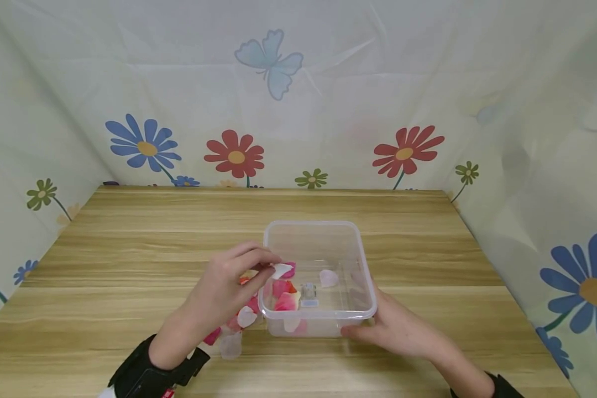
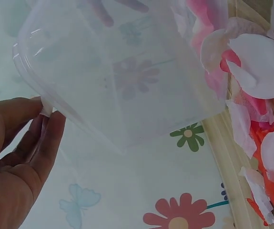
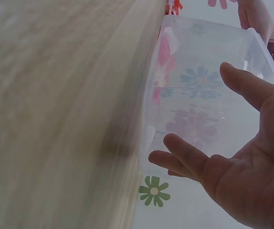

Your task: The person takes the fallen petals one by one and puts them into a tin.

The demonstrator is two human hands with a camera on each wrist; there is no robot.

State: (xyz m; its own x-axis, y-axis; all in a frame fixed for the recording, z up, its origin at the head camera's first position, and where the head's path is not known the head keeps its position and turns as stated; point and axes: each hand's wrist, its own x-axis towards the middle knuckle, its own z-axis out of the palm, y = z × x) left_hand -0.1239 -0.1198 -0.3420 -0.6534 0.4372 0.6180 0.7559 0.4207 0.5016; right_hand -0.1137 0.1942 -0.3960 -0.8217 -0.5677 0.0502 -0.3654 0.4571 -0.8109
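Head | left fingers (image 1: 257, 258) pinch petal (image 1: 281, 271) at box rim (image 1: 318, 315) | right fingers (image 3: 189, 152) wide against it | table edge (image 1: 278, 190) well behind

Soft, even light fills the head view, while the tabletop (image 3: 55, 119) blurs at right wrist.

A wood-grain table (image 1: 408, 232) carries petals (image 1: 247, 317) and a clear box (image 1: 328, 315).
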